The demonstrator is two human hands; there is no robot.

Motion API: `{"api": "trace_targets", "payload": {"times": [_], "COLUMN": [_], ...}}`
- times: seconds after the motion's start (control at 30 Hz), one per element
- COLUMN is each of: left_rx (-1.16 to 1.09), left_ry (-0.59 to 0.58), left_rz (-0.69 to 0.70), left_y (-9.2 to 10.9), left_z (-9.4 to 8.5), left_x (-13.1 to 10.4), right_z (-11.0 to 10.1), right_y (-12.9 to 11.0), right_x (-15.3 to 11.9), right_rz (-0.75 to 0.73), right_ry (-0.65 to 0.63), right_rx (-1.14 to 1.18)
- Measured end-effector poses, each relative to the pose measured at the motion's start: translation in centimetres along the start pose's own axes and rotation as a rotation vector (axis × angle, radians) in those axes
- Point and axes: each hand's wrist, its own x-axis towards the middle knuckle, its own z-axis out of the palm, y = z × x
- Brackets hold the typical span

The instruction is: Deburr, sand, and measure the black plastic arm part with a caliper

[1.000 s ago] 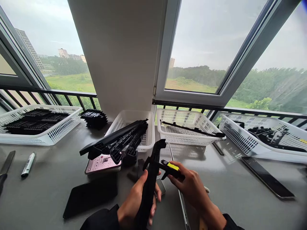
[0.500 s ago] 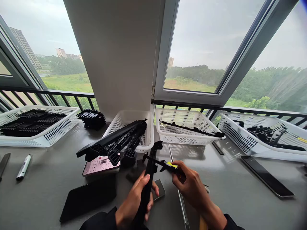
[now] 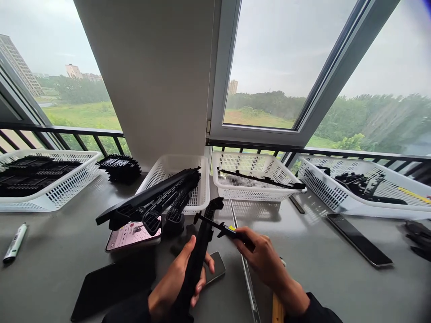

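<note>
The left hand (image 3: 173, 280) is gripping a long black plastic part (image 3: 199, 251), fingers curled right around it, and it's holding it just on the near side of the white basket (image 3: 204, 190). The right hand (image 3: 264, 258) is pinching a caliper (image 3: 225, 229), fingers closed on its body, also near-side of the basket. The caliper's jaws are straddling the part, can't tell if they're touching. A pink-screened phone (image 3: 133, 235) is lying on the table (image 3: 296, 287), near-left of the basket.

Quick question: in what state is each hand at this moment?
Left hand: closed around a long black part.
Right hand: closed, holding a black-and-yellow caliper.
</note>
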Motion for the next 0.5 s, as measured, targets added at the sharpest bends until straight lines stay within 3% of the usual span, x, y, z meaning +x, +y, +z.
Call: {"api": "trace_targets", "payload": {"times": [0.23, 0.5], "left_rx": [-0.008, 0.025], "left_ry": [0.006, 0.020], "left_rz": [0.006, 0.002], "left_y": [0.27, -0.01], "left_z": [-0.16, 0.18], "left_x": [-0.24, -0.16], "right_z": [-0.11, -0.66], "right_y": [0.20, 0.09], "right_x": [-0.04, 0.05], "right_rz": [0.085, 0.069], "right_ry": [0.016, 0.027], "right_rx": [0.068, 0.026]}}
